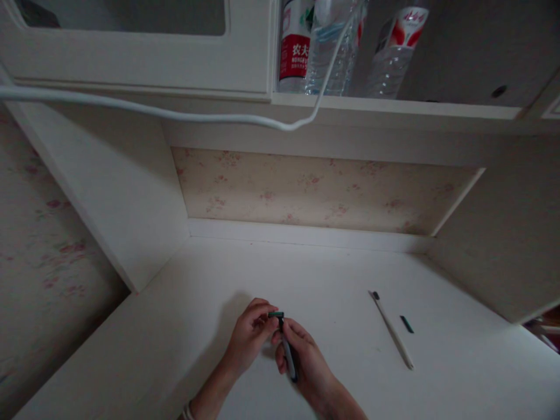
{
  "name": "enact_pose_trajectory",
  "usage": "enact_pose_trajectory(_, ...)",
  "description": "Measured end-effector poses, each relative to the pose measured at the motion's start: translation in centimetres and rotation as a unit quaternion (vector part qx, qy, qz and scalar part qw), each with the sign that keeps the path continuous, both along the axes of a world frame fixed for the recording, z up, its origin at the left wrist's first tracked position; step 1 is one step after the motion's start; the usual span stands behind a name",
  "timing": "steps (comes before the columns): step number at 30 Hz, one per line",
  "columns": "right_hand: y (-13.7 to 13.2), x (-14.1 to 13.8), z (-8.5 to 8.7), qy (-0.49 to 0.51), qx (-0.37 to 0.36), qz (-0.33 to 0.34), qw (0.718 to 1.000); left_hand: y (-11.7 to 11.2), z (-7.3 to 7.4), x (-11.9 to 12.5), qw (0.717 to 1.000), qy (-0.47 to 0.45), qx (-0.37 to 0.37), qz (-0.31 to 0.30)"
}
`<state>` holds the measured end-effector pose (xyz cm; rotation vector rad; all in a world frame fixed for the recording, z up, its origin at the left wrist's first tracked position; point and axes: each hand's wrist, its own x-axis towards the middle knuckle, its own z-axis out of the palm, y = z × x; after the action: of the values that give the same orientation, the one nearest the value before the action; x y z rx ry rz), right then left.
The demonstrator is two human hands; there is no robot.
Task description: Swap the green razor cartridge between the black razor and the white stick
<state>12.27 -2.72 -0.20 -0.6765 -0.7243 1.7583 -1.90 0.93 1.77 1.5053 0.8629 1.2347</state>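
Note:
Both of my hands meet low in the middle of the white desk (341, 274). My right hand (304, 361) is closed round the grey handle of a razor (286, 347). My left hand (251, 335) pinches the razor's dark green head (276, 314) with its fingertips. The razor points away from me, its head uppermost.
A white toothbrush (392, 331) lies on the desk to the right, and a small dark green piece (406, 324) lies beside it. Plastic water bottles (332, 46) stand on the shelf above. A white cable (175, 111) hangs across under the cabinet.

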Motion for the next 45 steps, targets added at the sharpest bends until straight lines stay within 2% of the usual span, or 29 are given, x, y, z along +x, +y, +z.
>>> enact_pose_trajectory(10,0.2,-0.2,-0.8,-0.008,-0.003,-0.002,1.000,-0.2,0.3,0.1,0.999,0.034,0.010,0.009)
enact_pose_trajectory(13,0.2,-0.3,-1.0,-0.037,-0.012,-0.005,0.999,-0.2,0.3,0.1,0.999,0.039,0.015,0.015)
enact_pose_trajectory(16,0.1,0.0,-1.0,-0.106,0.029,0.001,0.994,-0.1,0.2,0.2,0.999,0.039,0.026,0.024)
enact_pose_trajectory(20,-0.1,0.6,-0.4,-0.239,0.132,-0.058,0.960,0.1,-0.1,0.3,0.998,0.049,0.034,0.025)
enact_pose_trajectory(22,0.0,1.3,-0.1,-0.283,0.139,-0.092,0.944,0.1,-0.5,0.5,0.998,0.058,0.019,0.014)
enact_pose_trajectory(25,0.4,3.3,-0.3,-0.343,0.107,-0.147,0.921,0.2,-1.0,0.7,0.998,0.065,-0.010,0.013)
enact_pose_trajectory(27,1.0,5.6,-0.5,-0.434,0.098,-0.192,0.875,0.3,-1.2,0.8,0.997,0.077,-0.012,0.020)
enact_pose_trajectory(28,1.3,6.9,-0.5,-0.499,0.099,-0.212,0.834,0.4,-1.3,0.8,0.996,0.084,-0.008,0.021)
enact_pose_trajectory(30,1.8,9.9,-0.4,-0.641,0.087,-0.228,0.727,0.5,-1.3,0.8,0.995,0.097,0.008,0.020)
enact_pose_trajectory(32,2.2,12.8,0.0,-0.696,0.067,-0.235,0.675,0.5,-1.3,0.8,0.994,0.104,0.026,0.019)
enact_pose_trajectory(35,2.7,16.4,0.6,-0.754,0.034,-0.234,0.613,0.4,-1.4,0.8,0.994,0.104,0.035,0.022)
enact_pose_trajectory(39,3.1,19.5,0.8,-0.821,-0.004,-0.199,0.536,0.2,-1.3,1.0,0.996,0.089,0.007,0.028)
enact_pose_trajectory(42,3.5,20.6,0.6,-0.852,-0.022,-0.170,0.494,0.2,-1.1,1.0,0.996,0.077,-0.010,0.033)
enact_pose_trajectory(45,3.9,21.0,0.5,-0.870,-0.023,-0.153,0.468,0.2,-1.0,1.0,0.997,0.073,-0.013,0.038)
